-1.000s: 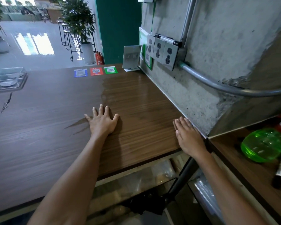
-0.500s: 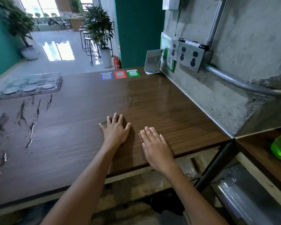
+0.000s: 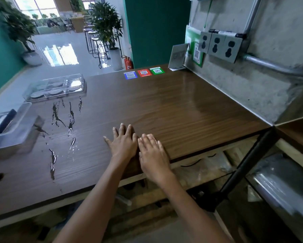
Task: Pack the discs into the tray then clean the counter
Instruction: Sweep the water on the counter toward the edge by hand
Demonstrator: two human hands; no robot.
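Observation:
A clear plastic tray [image 3: 80, 83] with a lid stands at the counter's far left, and several round grey discs [image 3: 55, 92] lie inside it. My left hand [image 3: 123, 143] rests flat on the brown wooden counter [image 3: 182, 111] near its front edge, fingers spread. My right hand [image 3: 153, 155] lies flat right beside it, fingers straight, almost touching it. Neither hand holds anything. Dark wet streaks [image 3: 70, 123] run across the counter between the tray and my hands.
A translucent plastic container [image 3: 15, 127] sits at the left edge. Blue, red and green QR stickers [image 3: 144, 73] and a small card stand [image 3: 178, 56] are at the far edge. A concrete wall with power sockets [image 3: 220, 46] and a metal conduit bounds the right side.
My right hand slid left from the wall side until it lay beside my left hand. The view swung left, bringing the tray, the wet streaks and the container into sight.

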